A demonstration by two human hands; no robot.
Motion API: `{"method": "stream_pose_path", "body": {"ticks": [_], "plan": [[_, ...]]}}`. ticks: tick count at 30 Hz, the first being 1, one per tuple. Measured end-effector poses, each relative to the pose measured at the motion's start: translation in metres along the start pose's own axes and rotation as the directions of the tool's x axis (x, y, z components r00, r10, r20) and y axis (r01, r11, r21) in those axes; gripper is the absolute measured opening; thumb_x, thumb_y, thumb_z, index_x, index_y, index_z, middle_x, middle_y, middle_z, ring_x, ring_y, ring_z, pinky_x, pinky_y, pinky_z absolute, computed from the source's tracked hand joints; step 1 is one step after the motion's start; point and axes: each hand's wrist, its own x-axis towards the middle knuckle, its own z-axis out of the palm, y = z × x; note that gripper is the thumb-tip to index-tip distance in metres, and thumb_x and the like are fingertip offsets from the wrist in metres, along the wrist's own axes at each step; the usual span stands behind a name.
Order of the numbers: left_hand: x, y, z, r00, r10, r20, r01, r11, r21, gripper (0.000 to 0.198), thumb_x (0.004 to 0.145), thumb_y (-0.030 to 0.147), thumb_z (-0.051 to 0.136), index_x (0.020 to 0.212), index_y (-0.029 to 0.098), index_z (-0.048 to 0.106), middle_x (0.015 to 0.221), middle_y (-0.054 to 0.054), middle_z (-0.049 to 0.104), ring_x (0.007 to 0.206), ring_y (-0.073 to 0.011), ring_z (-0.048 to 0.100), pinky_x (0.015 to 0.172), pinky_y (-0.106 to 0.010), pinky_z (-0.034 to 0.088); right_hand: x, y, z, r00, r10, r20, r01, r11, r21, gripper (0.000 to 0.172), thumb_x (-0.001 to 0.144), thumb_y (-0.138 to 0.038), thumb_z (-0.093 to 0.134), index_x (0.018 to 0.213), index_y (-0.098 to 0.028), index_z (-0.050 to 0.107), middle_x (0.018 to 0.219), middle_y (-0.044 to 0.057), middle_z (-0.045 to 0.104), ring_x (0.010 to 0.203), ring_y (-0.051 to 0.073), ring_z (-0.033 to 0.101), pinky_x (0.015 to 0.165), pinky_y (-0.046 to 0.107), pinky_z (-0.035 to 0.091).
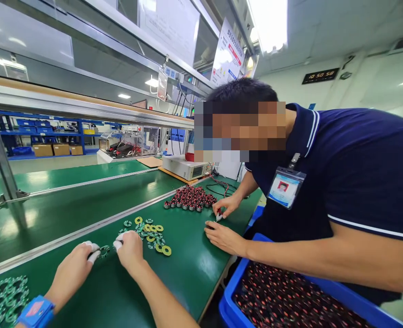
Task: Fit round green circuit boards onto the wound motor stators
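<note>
My left hand (74, 269), with white finger cots and a blue wrist strap, pinches a small green ring core (104, 250) low over the green bench (174, 282). My right hand (129, 248), also in finger cots, is closed with its fingertips at the other side of the same ring. Just right of my hands lies a loose scatter of yellow and green ring cores (151, 230). A tight cluster of green rings (3, 298) lies at the bench's near left corner.
A co-worker in a dark blue polo leans in from the right; both of that person's hands (223, 223) work at red wound coils (190, 198). A blue bin (232, 296) of coils sits at the bench's right edge. A test meter (186, 167) stands behind.
</note>
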Motion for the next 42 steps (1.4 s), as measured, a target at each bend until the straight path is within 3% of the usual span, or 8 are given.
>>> {"method": "stream_pose_path", "body": {"ticks": [4, 9, 17, 24, 28, 31, 37, 42], "plan": [[0.011, 0.006, 0.004, 0.999, 0.033, 0.020, -0.030, 0.990, -0.137, 0.031, 0.080, 0.027, 0.038, 0.097, 0.018, 0.062, 0.103, -0.007, 0.064, 0.100, -0.0223, 0.055, 0.091, -0.031, 0.040, 0.002, 0.002, -0.005, 0.999, -0.047, 0.001, 0.046, 0.998, 0.039, 0.027, 0.080, -0.041, 0.056, 0.098, -0.027, 0.070, 0.094, 0.002, 0.071, 0.093, 0.018, 0.059, 0.077, 0.023, 0.042], [0.017, 0.001, 0.002, 0.999, 0.011, 0.046, 0.002, 0.961, -0.275, 0.035, 0.077, 0.030, 0.041, 0.102, 0.018, 0.062, 0.105, -0.007, 0.066, 0.100, -0.0240, 0.057, 0.091, -0.031, 0.042, 0.006, 0.001, -0.004, 0.998, -0.052, 0.023, 0.051, 0.996, 0.073, 0.026, 0.081, -0.045, 0.053, 0.089, -0.030, 0.073, 0.079, -0.004, 0.073, 0.071, 0.012, 0.063, 0.062, 0.018, 0.042], [0.018, -0.004, 0.003, 0.999, -0.014, 0.048, 0.017, 0.998, -0.059, 0.027, 0.080, 0.019, 0.040, 0.094, 0.017, 0.063, 0.098, -0.007, 0.066, 0.094, -0.0211, 0.059, 0.085, -0.027, 0.042, 0.007, 0.000, 0.007, 0.997, 0.058, -0.054, -0.060, 0.998, -0.027, 0.026, 0.080, -0.041, 0.055, 0.085, -0.024, 0.074, 0.082, 0.005, 0.073, 0.080, 0.019, 0.062, 0.069, 0.025, 0.042], [0.025, 0.016, 0.002, 0.993, -0.040, 0.108, 0.041, 0.999, -0.006, 0.024, 0.081, 0.016, 0.043, 0.094, 0.017, 0.062, 0.099, -0.007, 0.066, 0.092, -0.0212, 0.060, 0.079, -0.026, 0.041, 0.011, 0.007, 0.005, 0.993, 0.100, -0.066, -0.105, 0.991, -0.078, 0.021, 0.081, -0.030, 0.056, 0.083, -0.018, 0.073, 0.081, 0.010, 0.072, 0.082, 0.022, 0.061, 0.069, 0.028, 0.043], [0.027, 0.022, 0.001, 0.992, 0.025, 0.126, -0.013, 0.996, -0.093, 0.027, 0.078, 0.010, 0.042, 0.094, 0.015, 0.062, 0.097, -0.007, 0.066, 0.092, -0.0195, 0.059, 0.081, -0.025, 0.040, 0.008, 0.007, -0.004, 0.998, 0.021, -0.057, -0.024, 0.999, -0.045, 0.026, 0.080, -0.041, 0.057, 0.097, -0.026, 0.070, 0.092, 0.004, 0.070, 0.093, 0.019, 0.058, 0.076, 0.025, 0.042], [0.028, 0.024, -0.001, 0.992, 0.048, 0.117, -0.031, 0.989, -0.143, 0.030, 0.075, 0.007, 0.042, 0.096, 0.014, 0.062, 0.097, -0.007, 0.066, 0.091, -0.0189, 0.059, 0.082, -0.025, 0.040, 0.005, 0.003, -0.007, 1.000, 0.002, -0.027, -0.002, 1.000, -0.031, 0.027, 0.080, -0.047, 0.056, 0.092, -0.030, 0.072, 0.087, 0.002, 0.071, 0.086, 0.017, 0.060, 0.073, 0.024, 0.042], [0.026, 0.048, 0.001, 0.992, 0.032, 0.118, -0.032, 0.999, 0.001, 0.029, 0.072, 0.003, 0.041, 0.084, 0.014, 0.064, 0.089, -0.008, 0.065, 0.086, -0.0199, 0.060, 0.078, -0.026, 0.040, 0.004, 0.002, -0.008, 0.994, 0.091, -0.052, -0.096, 0.990, -0.104, 0.021, 0.078, -0.036, 0.060, 0.081, -0.021, 0.074, 0.081, 0.009, 0.070, 0.083, 0.022, 0.060, 0.071, 0.029, 0.042], [0.021, 0.047, 0.001, 0.987, 0.057, 0.148, -0.061, 0.998, 0.019, 0.026, 0.080, 0.017, 0.047, 0.100, 0.014, 0.063, 0.097, -0.009, 0.063, 0.091, -0.0189, 0.060, 0.081, -0.024, 0.041, 0.000, 0.012, -0.015, 0.995, 0.086, -0.054, -0.094, 0.983, -0.156, 0.024, 0.077, -0.035, 0.061, 0.089, -0.017, 0.072, 0.089, 0.011, 0.069, 0.093, 0.027, 0.057, 0.077, 0.034, 0.041]]}}
